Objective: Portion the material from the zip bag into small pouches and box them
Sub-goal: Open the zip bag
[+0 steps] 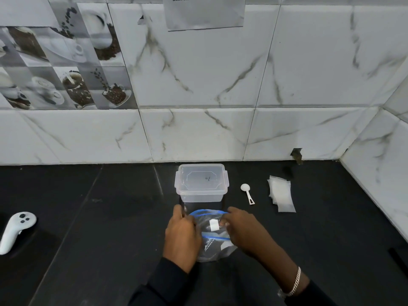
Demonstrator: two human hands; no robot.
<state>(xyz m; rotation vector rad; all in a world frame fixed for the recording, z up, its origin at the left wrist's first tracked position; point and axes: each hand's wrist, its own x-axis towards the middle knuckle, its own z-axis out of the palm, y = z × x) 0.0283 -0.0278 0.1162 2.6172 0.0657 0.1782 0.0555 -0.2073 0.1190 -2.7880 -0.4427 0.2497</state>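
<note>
A clear zip bag [215, 241] with a blue zip rim stands on the black counter, its mouth spread open. My left hand [182, 238] grips the bag's left edge. My right hand [245, 231] pinches the right side of the rim. Something small and white shows at the bag's mouth. Just behind the bag stands a clear plastic box [201, 183] with its clip lid on. A white plastic scoop [247, 192] lies to the right of the box. Farther right lies a stack of small translucent pouches [281, 193].
A white handheld controller [15, 230] lies at the counter's left edge on a dark pad. The marble-tiled wall [220, 85] rises behind the box, and a side wall closes the right. Bare black counter [110, 217] stretches left of the bag.
</note>
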